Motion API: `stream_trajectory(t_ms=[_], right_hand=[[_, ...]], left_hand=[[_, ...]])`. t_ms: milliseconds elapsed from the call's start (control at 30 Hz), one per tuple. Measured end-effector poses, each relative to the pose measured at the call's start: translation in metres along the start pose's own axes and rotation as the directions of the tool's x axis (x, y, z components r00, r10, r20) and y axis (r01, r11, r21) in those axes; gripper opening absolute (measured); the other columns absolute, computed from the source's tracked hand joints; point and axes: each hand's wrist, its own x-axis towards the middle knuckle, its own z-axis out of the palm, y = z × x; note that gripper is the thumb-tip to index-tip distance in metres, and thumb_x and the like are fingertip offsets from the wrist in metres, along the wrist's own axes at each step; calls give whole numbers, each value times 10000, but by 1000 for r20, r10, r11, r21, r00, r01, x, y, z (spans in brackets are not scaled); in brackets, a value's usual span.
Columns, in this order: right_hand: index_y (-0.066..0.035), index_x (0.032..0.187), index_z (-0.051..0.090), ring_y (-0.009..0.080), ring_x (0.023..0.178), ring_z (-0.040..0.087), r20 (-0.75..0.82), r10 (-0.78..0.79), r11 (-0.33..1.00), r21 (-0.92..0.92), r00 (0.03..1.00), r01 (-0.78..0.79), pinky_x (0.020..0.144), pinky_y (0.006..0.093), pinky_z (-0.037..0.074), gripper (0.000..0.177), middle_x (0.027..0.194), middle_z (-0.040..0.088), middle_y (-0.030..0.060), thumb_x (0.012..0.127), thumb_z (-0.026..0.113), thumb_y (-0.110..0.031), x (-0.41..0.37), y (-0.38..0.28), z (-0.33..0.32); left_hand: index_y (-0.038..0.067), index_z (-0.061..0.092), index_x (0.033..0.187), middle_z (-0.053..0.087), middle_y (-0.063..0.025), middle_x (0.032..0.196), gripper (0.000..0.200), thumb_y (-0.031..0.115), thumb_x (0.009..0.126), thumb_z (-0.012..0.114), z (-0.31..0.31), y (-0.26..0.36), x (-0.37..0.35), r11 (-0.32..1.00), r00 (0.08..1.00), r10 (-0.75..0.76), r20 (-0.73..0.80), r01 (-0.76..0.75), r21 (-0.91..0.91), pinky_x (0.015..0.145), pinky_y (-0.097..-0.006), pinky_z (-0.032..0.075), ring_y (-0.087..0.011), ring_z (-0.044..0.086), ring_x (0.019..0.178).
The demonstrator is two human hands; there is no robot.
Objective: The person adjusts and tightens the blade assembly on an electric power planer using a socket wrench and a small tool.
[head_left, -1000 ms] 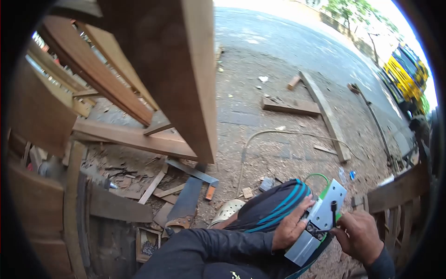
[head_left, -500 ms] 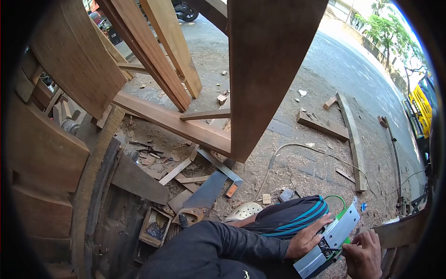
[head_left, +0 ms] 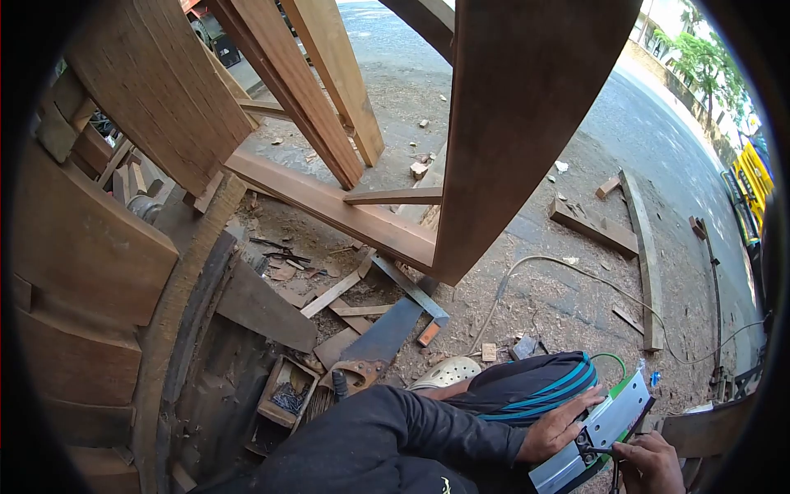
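An electric hand planer (head_left: 623, 405) with a silver sole and green body rests upside down against my raised knee, low on the right. My left hand (head_left: 553, 430) is wrapped over its side beside the cutter opening. In my right hand (head_left: 654, 463) is pinched a thin dark wrench (head_left: 600, 450), whose tip reaches the bolts at the cutter block. Its exact shape is partly hidden by my fingers.
A handsaw (head_left: 387, 333) and a try square (head_left: 411, 288) lie on the shaving-strewn ground. Near my leg is a wooden box (head_left: 286, 395) of nails. A large wooden frame (head_left: 527, 123) stands ahead. A cable (head_left: 568, 262) crosses the ground past timber pieces (head_left: 642, 263).
My view has shifted, so the surroundings sit further right. My right hand has turned and lowered around the wrench, which stays at the cutter block. My left hand keeps its hold on the planer.
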Motion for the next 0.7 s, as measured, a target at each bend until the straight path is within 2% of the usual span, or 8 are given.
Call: stream_trajectory(t_ms=[100, 167, 233, 267, 367, 433, 533, 700], right_hand=[[4, 1293, 808, 424, 1040, 703, 23, 6, 991, -134, 1000, -3, 905, 496, 571, 277, 1104, 723, 211, 1024, 746, 28, -2, 1, 3], [-52, 1329, 825, 401, 1190, 675, 7, -9, 935, -355, 1000, 11, 1028, 539, 544, 278, 1264, 714, 189, 1053, 798, -70, 0, -4, 5], [-96, 1071, 801, 350, 841, 651, -213, -229, 901, -416, 950, 124, 778, 476, 502, 251, 881, 689, 95, 843, 903, -121, 9, 2, 21], [-92, 1000, 733, 325, 858, 644, -237, -184, 932, -352, 954, 92, 791, 486, 484, 196, 885, 645, 82, 889, 884, -151, 7, 8, 28], [-114, 1107, 730, 324, 846, 657, -223, -13, 966, -256, 975, -46, 771, 476, 495, 220, 865, 661, 81, 926, 854, -137, 4, 5, 28], [-110, 1131, 730, 316, 853, 689, -218, -116, 950, -311, 969, 43, 762, 476, 518, 188, 860, 680, 82, 958, 804, -120, 2, 7, 26], [-75, 1179, 769, 326, 930, 721, -142, -144, 970, -217, 979, 111, 863, 465, 584, 219, 948, 738, 96, 965, 797, -115, -3, 17, 22], [-48, 1229, 808, 281, 1059, 715, -57, -109, 975, -203, 992, 95, 927, 447, 584, 261, 1090, 755, 115, 994, 805, -162, -7, 28, 23]], left_hand=[[-56, 368, 1751, 248, -301, 1893, 665, 146, 1128, 485, -1, 0, -1, 1000, 1000, -3, -9, 3, -3, 1443, -503, 143, -431, 203, 1785], [-60, 397, 1735, 272, -305, 1883, 646, 121, 1124, 500, 0, 1, 0, 1000, 999, 7, -31, -7, -4, 1439, -497, 157, -428, 222, 1781], [-68, 427, 1718, 314, -306, 1863, 625, 99, 1122, 515, -3, 11, 1, 1000, 999, -21, -26, 21, 2, 1434, -486, 175, -415, 248, 1775], [-72, 427, 1717, 326, -304, 1856, 626, 89, 1117, 506, -6, 13, 1, 1000, 1000, -15, -18, 15, 22, 1431, -476, 191, -407, 253, 1774], [-80, 429, 1712, 363, -301, 1843, 644, 42, 1085, 507, -11, 18, 3, 996, 1000, 1, 2, -2, 91, 1418, -458, 236, -401, 348, 1738], [-95, 447, 1693, 367, -318, 1837, 636, 21, 1069, 492, -12, 25, 5, 998, 998, -55, 7, 54, 38, 1417, -461, 245, -405, 359, 1728], [-94, 460, 1679, 387, -358, 1811, 614, 44, 1081, 482, -13, 32, 7, 996, 999, -49, 9, 48, 72, 1406, -490, 269, -464, 364, 1720], [-119, 449, 1673, 393, -364, 1801, 631, 63, 1069, 455, -10, 31, 7, 994, 998, -69, -6, 70, 78, 1399, -500, 286, -461, 401, 1691]])
